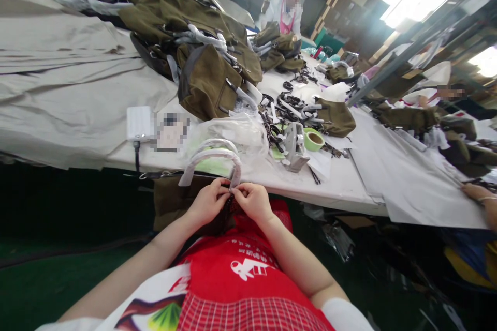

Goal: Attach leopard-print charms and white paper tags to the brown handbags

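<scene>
While both bare hands meet near the middle of the frame, the left hand (212, 199) and the right hand (254, 201) pinch with thumbs and fingers at the foot of one of two curved handles wrapped in white (213, 153). The handles stand up from a soft olive-brown cloth bag (173, 199), which is just below the middle of the frame, a bit to the left, by the edge of a long white table (357, 181). The fingertips hide the small part there, so I cannot tell what it is.

To do this well, I think one hand should hold the foot of the handle firm so the other can do the tiny work. Soft pinches look best, as a hard tug could tear the thin wrap. The bag is floppy and could slip, so leaning it on the red apron (240, 253) at the bottom of the frame may help. Crinkly clear plastic (248, 132) lies just behind the handles, and it seems wise not to let it catch
</scene>
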A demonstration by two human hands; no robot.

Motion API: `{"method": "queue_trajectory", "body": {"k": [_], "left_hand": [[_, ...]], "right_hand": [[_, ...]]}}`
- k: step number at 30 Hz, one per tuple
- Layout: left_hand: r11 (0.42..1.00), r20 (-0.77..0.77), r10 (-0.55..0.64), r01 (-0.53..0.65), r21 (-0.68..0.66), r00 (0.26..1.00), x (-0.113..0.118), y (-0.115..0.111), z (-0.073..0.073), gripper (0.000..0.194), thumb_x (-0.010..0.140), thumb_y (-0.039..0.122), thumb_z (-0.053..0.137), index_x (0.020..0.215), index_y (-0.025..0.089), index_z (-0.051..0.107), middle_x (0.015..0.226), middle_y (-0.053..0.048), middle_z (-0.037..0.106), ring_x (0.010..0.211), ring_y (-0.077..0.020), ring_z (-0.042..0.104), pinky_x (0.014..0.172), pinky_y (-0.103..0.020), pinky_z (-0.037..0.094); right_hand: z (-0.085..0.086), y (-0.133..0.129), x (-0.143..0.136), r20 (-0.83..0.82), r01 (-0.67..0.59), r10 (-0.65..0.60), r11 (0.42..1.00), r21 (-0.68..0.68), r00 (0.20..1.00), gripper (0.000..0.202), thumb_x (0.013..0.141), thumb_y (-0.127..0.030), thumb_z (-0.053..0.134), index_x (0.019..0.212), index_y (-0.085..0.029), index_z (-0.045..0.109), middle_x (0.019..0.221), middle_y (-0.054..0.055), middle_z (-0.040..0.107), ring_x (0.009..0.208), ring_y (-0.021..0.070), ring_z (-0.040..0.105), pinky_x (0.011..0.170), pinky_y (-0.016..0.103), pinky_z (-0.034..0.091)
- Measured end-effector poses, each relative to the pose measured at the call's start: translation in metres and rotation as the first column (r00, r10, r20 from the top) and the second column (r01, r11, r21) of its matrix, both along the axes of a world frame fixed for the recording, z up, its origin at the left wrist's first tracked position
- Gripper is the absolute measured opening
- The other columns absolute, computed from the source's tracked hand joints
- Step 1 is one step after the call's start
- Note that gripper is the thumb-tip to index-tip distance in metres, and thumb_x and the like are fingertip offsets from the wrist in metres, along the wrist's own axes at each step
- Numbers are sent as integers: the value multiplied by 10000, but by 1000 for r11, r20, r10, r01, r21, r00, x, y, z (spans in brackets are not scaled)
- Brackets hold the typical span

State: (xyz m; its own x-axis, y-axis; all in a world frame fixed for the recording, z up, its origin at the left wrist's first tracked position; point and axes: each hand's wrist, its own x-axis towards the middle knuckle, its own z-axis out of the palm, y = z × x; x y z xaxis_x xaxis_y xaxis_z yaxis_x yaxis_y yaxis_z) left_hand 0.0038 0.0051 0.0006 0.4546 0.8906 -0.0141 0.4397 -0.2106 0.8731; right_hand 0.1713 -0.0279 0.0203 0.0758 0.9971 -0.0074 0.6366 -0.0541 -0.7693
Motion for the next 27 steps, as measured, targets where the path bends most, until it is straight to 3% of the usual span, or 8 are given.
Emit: {"method": "queue_trajectory", "body": {"k": [8, 12, 14, 17, 20, 22, 24, 27], "left_hand": [[997, 32, 70, -71, 18, 997, -4, -7, 10, 318, 856, 367, 569, 1134, 219, 610, 901, -41, 729, 714, -191, 657, 702, -311, 514], [977, 75, 96, -108, 186, 993, -4, -6, 15, 201, 832, 376, 620, 919, 223, 717, 903, -54, 655, 769, -178, 614, 738, -300, 500], [979, 157, 87, -114, 171, 984, -2, -4, 15, 175, 831, 354, 618, 811, 215, 721, 890, -58, 650, 861, -194, 619, 807, -309, 494], [984, 277, 176, -172, -38, 945, 2, -1, 14, 213, 815, 399, 627, 793, 196, 686, 788, -43, 661, 749, -177, 614, 713, -295, 503], [922, 360, 308, -183, -341, 881, 4, 4, 13, 321, 789, 498, 635, 826, 178, 639, 675, -16, 658, 538, -127, 543, 528, -245, 451], [883, 369, 362, -189, -429, 856, 5, 10, 13, 363, 752, 527, 655, 824, 173, 622, 680, -18, 675, 477, -107, 510, 473, -227, 419], [893, 308, 347, -213, -396, 886, 6, 17, 13, 357, 737, 516, 652, 827, 171, 643, 674, -25, 686, 447, -109, 494, 447, -232, 402], [978, 112, 161, -143, -152, 981, 6, 28, 17, 269, 778, 440, 599, 820, 198, 710, 737, -53, 732, 604, -187, 617, 589, -292, 493]], "right_hand": [[-10, 2, -6, -297, 112, -116, 993, -31, 948, 283, 817, -414, 592, 749, -164, 705, 504, -37, 508, 453, 91, 370, 460, 225, 292], [-8, 2, -6, -414, 109, -128, 992, -68, 901, 297, 799, -443, 609, 746, -158, 675, 502, -41, 488, 453, 83, 354, 443, 216, 279], [-7, 3, -6, -479, 70, -96, 995, -72, 872, 290, 789, -445, 626, 734, -161, 654, 492, -46, 486, 440, 78, 369, 437, 211, 284], [-2, 4, 0, -587, 51, -113, 991, -121, 802, 287, 762, -452, 665, 773, -166, 643, 469, -59, 498, 407, 72, 390, 419, 199, 289], [8, 2, 14, -683, 2, -145, 979, -205, 716, 312, 697, -451, 736, 761, -168, 621, 534, -29, 599, 404, 73, 458, 398, 186, 291], [13, 1, 24, -738, -69, -123, 972, -225, 664, 337, 648, -422, 785, 811, -165, 642, 675, 21, 694, 485, 99, 569, 412, 177, 321], [14, 0, 31, -769, -99, -113, 970, -224, 630, 389, 641, -426, 794, 900, -165, 668, 799, 57, 735, 596, 132, 649, 454, 177, 375], [7, 2, 35, -743, -18, -168, 972, -235, 648, 414, 698, -525, 727, 876, -153, 684, 736, 54, 720, 561, 122, 631, 457, 184, 392]]}}
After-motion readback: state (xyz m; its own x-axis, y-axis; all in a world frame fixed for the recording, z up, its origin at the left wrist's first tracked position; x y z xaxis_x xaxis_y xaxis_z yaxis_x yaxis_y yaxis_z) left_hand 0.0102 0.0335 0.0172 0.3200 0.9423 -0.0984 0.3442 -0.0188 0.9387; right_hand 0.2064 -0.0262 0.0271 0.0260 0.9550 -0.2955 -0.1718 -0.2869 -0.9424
